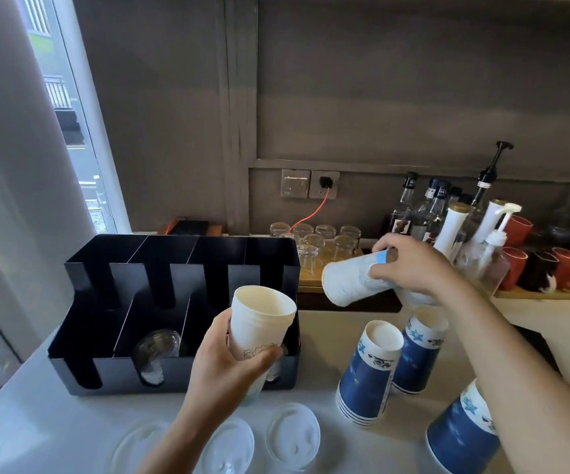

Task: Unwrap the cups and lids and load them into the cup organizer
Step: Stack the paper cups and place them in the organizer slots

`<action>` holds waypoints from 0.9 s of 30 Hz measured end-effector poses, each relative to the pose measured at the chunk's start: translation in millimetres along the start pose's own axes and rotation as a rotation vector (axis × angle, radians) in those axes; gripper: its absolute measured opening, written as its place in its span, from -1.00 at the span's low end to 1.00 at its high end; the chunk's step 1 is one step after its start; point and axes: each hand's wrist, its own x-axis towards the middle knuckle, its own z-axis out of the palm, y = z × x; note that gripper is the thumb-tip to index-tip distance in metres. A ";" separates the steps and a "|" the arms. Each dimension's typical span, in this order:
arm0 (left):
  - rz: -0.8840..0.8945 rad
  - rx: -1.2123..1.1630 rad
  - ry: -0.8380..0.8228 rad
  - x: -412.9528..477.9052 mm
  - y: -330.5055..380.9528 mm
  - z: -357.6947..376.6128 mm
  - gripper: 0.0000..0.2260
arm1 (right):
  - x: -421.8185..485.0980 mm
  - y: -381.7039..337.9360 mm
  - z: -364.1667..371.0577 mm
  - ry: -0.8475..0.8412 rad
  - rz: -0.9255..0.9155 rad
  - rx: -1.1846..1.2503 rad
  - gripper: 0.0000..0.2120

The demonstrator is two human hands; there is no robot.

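My left hand (228, 364) grips a short stack of white paper cups (261, 319), mouth up, in front of the black cup organizer (82, 371). My right hand (410, 265) holds a single white cup (348, 280) on its side, mouth pointing left, above the counter to the organizer's right. Three stacks of blue paper cups stand upside down on the counter: one (369, 374) in the middle, one (416, 354) behind it, one (464, 429) at the lower right. Clear plastic cups (155, 350) lie in an organizer front slot. Three clear lids (292, 436) lie near the front edge.
Upturned drinking glasses (321, 241) stand on a wooden tray behind the organizer. Syrup bottles and pump dispensers (454, 227) crowd the back right, with red and dark mugs (516, 265) beside them. A red cable (310, 210) runs from a wall socket. A window is on the left.
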 end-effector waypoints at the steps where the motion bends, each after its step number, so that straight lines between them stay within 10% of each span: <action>1: -0.002 -0.002 -0.011 0.1 0.0 1.2 -0.44 | -11.4 -0.7 -6.2 0.069 0.009 0.115 -0.74; 13: 0.041 -0.051 -0.157 -8.1 4.4 14.5 -0.51 | -107.3 -64.0 64.2 0.175 0.004 1.600 -0.64; 27: 0.193 0.027 -0.110 -19.9 1.8 -13.6 -0.36 | -133.8 -83.5 111.7 -0.114 -0.188 1.346 -0.33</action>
